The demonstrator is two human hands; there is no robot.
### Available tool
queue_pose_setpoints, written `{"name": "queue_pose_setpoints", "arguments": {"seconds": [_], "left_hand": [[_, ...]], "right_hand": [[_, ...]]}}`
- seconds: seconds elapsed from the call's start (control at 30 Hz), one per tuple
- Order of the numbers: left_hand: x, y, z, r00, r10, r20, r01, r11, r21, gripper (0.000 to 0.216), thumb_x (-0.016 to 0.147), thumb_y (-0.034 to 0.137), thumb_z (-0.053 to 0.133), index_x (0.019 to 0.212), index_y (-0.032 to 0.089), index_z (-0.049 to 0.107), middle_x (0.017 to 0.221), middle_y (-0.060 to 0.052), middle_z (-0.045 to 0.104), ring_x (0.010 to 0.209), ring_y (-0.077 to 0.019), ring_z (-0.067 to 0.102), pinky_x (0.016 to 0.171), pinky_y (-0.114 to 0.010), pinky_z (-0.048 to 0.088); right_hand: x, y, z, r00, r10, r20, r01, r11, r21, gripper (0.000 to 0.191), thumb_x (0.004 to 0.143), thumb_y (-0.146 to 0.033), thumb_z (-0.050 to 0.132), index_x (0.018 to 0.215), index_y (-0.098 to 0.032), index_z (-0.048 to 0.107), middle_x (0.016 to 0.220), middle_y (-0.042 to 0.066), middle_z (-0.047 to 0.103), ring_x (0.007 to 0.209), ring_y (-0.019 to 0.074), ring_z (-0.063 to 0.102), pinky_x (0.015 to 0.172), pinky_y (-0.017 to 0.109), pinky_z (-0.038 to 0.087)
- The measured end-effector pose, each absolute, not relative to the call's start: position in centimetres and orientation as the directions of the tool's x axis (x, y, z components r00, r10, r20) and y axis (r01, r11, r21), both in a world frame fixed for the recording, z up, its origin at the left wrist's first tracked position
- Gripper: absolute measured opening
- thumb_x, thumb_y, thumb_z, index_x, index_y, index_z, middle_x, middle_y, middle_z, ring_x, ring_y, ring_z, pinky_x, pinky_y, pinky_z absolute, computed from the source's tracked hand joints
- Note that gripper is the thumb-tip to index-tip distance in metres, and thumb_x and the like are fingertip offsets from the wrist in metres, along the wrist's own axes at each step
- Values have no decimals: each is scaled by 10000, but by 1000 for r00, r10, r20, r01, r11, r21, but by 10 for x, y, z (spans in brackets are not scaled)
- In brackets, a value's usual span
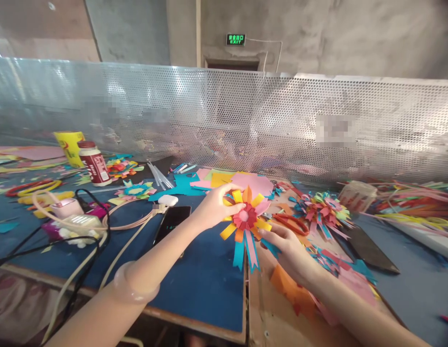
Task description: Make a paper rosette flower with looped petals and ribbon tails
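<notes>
A paper flower (244, 218) with a red and pink centre, yellow and orange petals, and blue and pink tails hangs above the table. My left hand (217, 206) pinches it at its left edge, thumb across the front near the centre. My right hand (287, 248) is closed by the flower's lower right side, with a blue paper strip (270, 246) showing between its fingers. Whether that strip is joined to the flower I cannot tell. Orange-handled scissors (291, 223) lie just behind my right hand.
Left on the blue table (209, 294) are a phone (172, 222), a tangled power strip (77, 224), a bottle (94, 164) and a yellow cup (70, 148). Paper sheets (251, 183), a finished-looking flower cluster (324, 210) and a dark slab (370, 248) lie behind and right. A perforated metal screen (224, 111) stands behind.
</notes>
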State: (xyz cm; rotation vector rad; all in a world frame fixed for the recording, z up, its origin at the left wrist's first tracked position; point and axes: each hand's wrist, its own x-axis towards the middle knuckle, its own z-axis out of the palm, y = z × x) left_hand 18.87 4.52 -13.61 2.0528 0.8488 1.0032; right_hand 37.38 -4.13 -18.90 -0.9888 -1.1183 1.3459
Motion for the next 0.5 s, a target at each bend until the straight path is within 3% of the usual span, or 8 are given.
{"name": "queue_pose_setpoints", "arguments": {"seconds": [0.2, 0.33, 0.5], "left_hand": [[191, 43, -139, 447, 807, 387, 122, -483, 867, 492, 709, 313, 682, 1163, 203, 529, 1188, -97, 559, 1021, -230, 566, 875, -370, 447], [191, 41, -142, 495, 855, 155, -31, -161, 986, 597, 699, 294, 700, 1237, 228, 450, 1096, -88, 591, 993, -226, 589, 823, -366, 466], [193, 41, -146, 656, 755, 11, -88, 62, 994, 452, 679, 248, 724, 1096, 211, 553, 1009, -52, 645, 924, -193, 620, 792, -330, 471]], "right_hand": [[372, -39, -189, -11, 1000, 29, -213, 26, -977, 178, 698, -367, 729, 722, -197, 683, 723, -11, 612, 688, 136, 478, 660, 256, 357], [376, -36, -195, 19, 999, 33, -211, 36, -977, 204, 699, -371, 731, 726, -176, 678, 715, -5, 585, 660, 124, 441, 643, 255, 346], [376, -37, -194, 22, 999, 42, -195, 46, -980, 234, 714, -401, 707, 795, -182, 699, 801, 10, 627, 691, 137, 461, 662, 266, 355]]}}
